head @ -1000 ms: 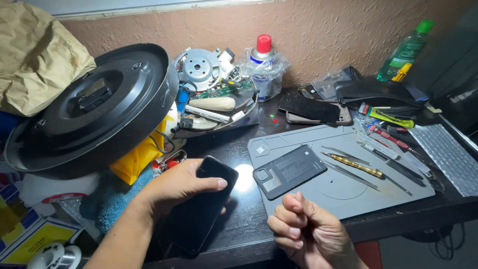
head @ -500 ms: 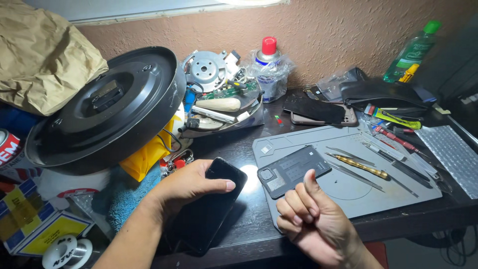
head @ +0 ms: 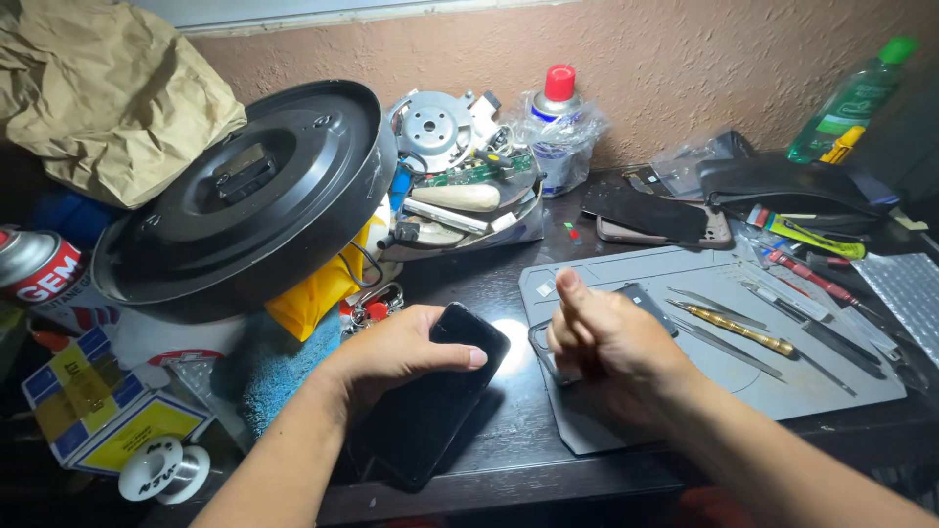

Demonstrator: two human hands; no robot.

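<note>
A black phone (head: 435, 391) is lying face up low in the middle of the frame, its lower end resting on the dark surface (head: 509, 430) and its upper end sitting in the left hand (head: 401, 347), whose grip is wrapping around the top edge with the thumb pressing across the glass. It is looking stiff, smooth and likely slippery, fairly light, and its glass face is probably fragile, so the long side edges are seeming the safest place to take hold. Just to the right, the right hand (head: 611, 337) is hovering as a loose fist with the thumb up, its grip closed on nothing that can be made out, over a dark back cover (head: 646, 298) lying on a grey mat (head: 782, 391). Farther right on the mat, a brass-handled screwdriver (head: 738, 330) and thin metal tools are lying side by side. In the upper left, a big black round pan (head: 245, 196) is leaning over clutter, with a spray can (head: 558, 117) standing against the wall behind.
</note>
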